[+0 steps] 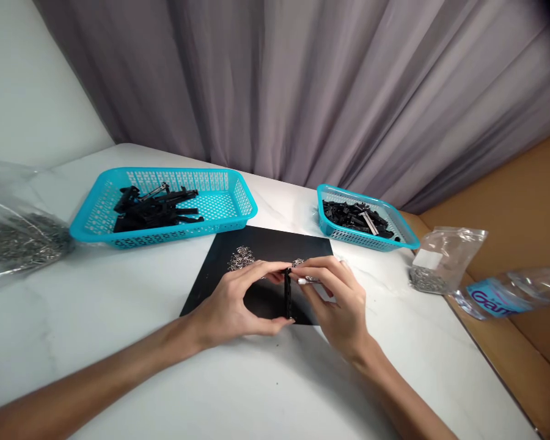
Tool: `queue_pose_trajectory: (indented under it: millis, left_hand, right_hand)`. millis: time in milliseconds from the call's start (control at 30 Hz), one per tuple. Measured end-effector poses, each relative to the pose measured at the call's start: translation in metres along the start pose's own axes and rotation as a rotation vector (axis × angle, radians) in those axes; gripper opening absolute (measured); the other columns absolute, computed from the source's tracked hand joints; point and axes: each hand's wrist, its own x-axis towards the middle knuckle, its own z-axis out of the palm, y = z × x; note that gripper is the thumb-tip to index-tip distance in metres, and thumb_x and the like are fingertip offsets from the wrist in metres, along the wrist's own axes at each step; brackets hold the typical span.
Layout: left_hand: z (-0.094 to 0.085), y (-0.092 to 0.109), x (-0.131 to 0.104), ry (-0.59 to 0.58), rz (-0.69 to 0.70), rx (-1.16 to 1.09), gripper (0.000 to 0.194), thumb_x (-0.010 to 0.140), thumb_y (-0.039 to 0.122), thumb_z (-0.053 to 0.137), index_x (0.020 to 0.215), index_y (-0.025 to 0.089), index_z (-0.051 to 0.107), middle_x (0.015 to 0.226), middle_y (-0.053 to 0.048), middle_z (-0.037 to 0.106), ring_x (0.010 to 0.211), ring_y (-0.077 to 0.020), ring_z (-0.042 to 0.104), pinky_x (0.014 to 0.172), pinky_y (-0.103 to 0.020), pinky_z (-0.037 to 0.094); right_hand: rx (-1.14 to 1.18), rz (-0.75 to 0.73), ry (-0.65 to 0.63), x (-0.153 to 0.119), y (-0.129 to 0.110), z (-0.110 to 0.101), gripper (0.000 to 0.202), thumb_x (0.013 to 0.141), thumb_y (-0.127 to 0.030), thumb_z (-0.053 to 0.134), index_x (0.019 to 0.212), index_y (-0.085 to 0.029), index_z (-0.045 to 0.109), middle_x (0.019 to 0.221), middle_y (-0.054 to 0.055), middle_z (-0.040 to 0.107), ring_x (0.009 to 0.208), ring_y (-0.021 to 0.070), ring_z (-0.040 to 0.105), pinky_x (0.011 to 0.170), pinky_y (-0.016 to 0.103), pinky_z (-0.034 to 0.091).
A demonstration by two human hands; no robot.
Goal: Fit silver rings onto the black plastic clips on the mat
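My left hand grips a narrow black plastic part, thumb at its near end and fingertips at its far end. The part stands lengthwise over a black mat. My right hand is closed, its fingertips at the far end of the same part. A thin tool with a white tip sits between the right fingers; its kind is unclear. Beyond the hands lie a pile of small shiny metal pieces and a smaller metal pile, partly hidden by the fingers.
A blue basket of black parts stands back left, another blue basket back right. A bag of metal pieces lies far left. On the right are a small zip bag and a plastic bottle near the table edge.
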Motion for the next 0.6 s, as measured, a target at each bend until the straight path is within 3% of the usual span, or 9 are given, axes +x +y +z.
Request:
queue_pose_trajectory:
  millis: [233, 600]
  left_hand:
    - [0.001, 0.0, 0.004, 0.013, 0.033, 0.021, 0.068, 0.074, 0.022, 0.085, 0.136, 0.023, 0.055, 0.109, -0.005, 0.071, 0.099, -0.022, 0.07, 0.092, -0.035, 0.058]
    - [0.0, 0.003, 0.002, 0.02, 0.05, 0.02, 0.07, 0.074, 0.023, 0.086, 0.137, 0.022, 0.054, 0.109, -0.006, 0.071, 0.097, -0.0217, 0.07, 0.09, -0.035, 0.06]
  right_hand:
    - [-0.056, -0.001, 0.079, -0.006, -0.006, 0.008, 0.021, 0.093, -0.006, 0.059, 0.101, -0.024, 0.068, 0.092, 0.004, 0.071, 0.079, 0.0194, 0.068, 0.07, 0.037, 0.049]
    - [-0.156, -0.053, 0.135, -0.018, -0.009, 0.013, 0.037, 0.094, 0.0, 0.052, 0.117, -0.025, 0.066, 0.101, 0.007, 0.073, 0.085, 0.0204, 0.07, 0.074, 0.037, 0.052]
